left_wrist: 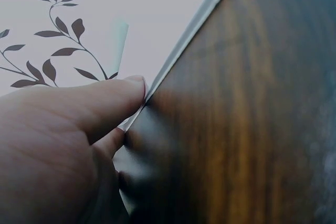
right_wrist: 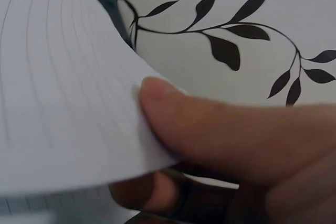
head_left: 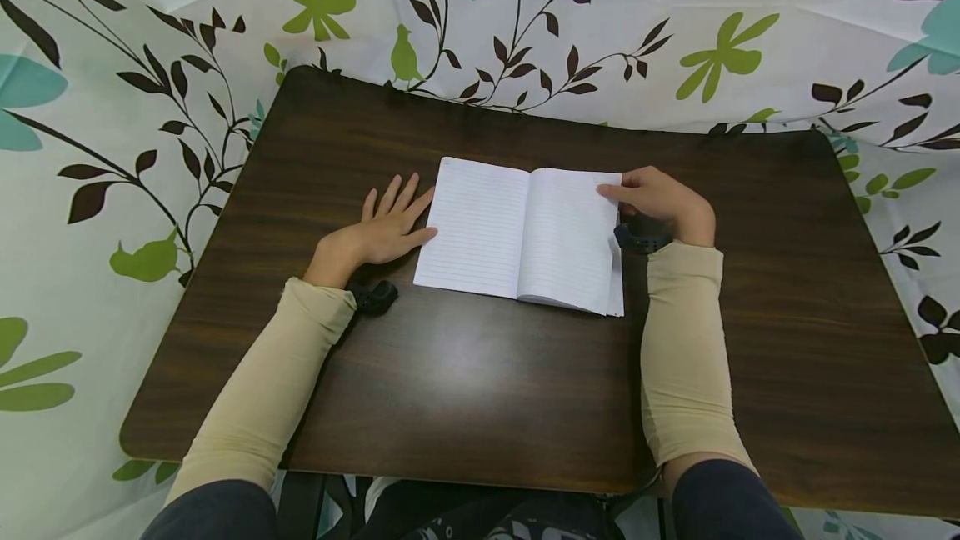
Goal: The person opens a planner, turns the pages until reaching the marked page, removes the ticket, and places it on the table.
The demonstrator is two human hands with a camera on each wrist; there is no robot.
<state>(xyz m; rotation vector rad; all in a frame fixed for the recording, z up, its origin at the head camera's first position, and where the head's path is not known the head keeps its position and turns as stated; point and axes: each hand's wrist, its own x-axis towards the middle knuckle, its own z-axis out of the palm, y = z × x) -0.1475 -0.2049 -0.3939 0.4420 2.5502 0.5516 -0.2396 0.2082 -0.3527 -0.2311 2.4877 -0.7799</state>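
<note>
An open notebook with lined white pages lies on the dark wooden table. At its right edge my right hand pinches some pages, thumb on top and fingers beneath. In the right wrist view the thumb presses on the lifted, curving pages, and a lower page shows under them. My left hand rests at the notebook's left edge with its fingers spread on the table. Its thumb touches that edge in the left wrist view.
The brown table has rounded corners. Behind and beside it hangs a white cloth printed with leaves, flowers and birds. Dark wrist straps sit on the left wrist and the right wrist.
</note>
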